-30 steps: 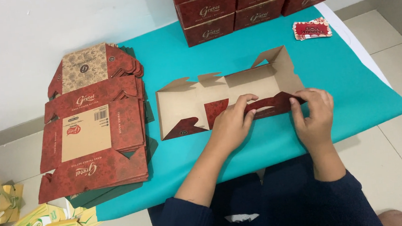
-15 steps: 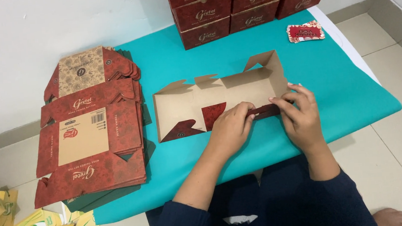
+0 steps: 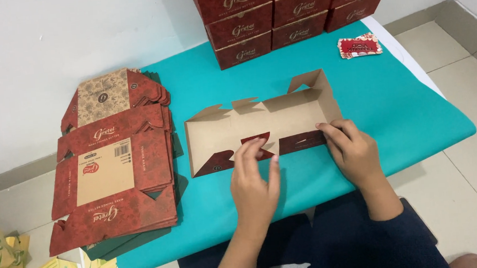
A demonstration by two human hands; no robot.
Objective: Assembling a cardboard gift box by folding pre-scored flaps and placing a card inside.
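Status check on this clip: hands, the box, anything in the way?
Left hand fingers on red flap; right hand pressing near wall of brown carton blank. Carton half-folded on teal mat. Flat stack at left, nothing obstructing.

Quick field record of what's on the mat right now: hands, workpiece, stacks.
surface: teal mat
workpiece: half-folded carton, brown inside up
left hand: fingers on red front flap
right hand: pressing front flap near right end
flat stack: unfolded red cartons, left of workpiece
finished boxes: red, stacked at wall
small red card: far right of mat
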